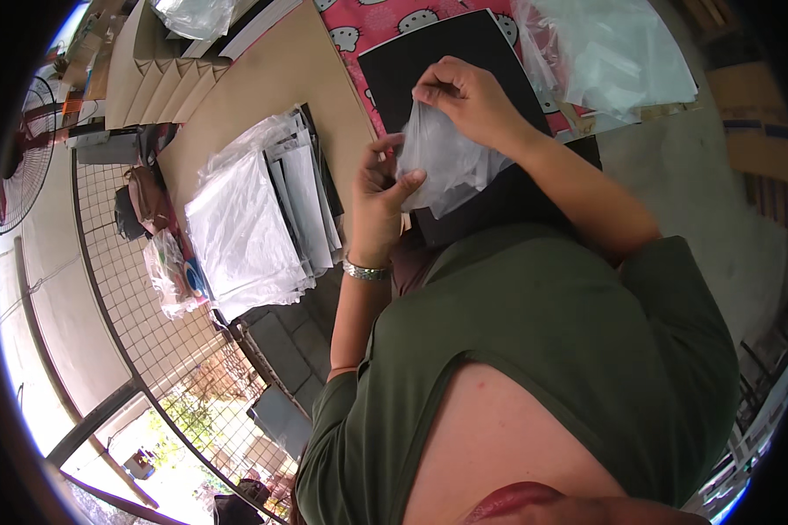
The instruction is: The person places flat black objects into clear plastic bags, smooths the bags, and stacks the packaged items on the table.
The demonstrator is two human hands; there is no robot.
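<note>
A thin clear plastic bag (446, 157) hangs crumpled between my two hands, above my lap and the near edge of the table. My left hand (383, 179), with a metal watch on its wrist, grips the bag's left side between thumb and fingers. Higher up, my right hand (471, 98) pinches the bag's upper edge. Behind the bag, a flat black board (402, 66) lies on a pink patterned cloth (359, 17). Whether anything is inside the bag cannot be made out.
To the left lies a stack of plastic-wrapped sheets (245, 223) on brown cardboard (280, 79). More clear plastic bags (621, 52) lie at the far right. Folded brown cardboard pieces (171, 87) stand at the far left, near a fan (24, 153) and a wire grille (122, 289).
</note>
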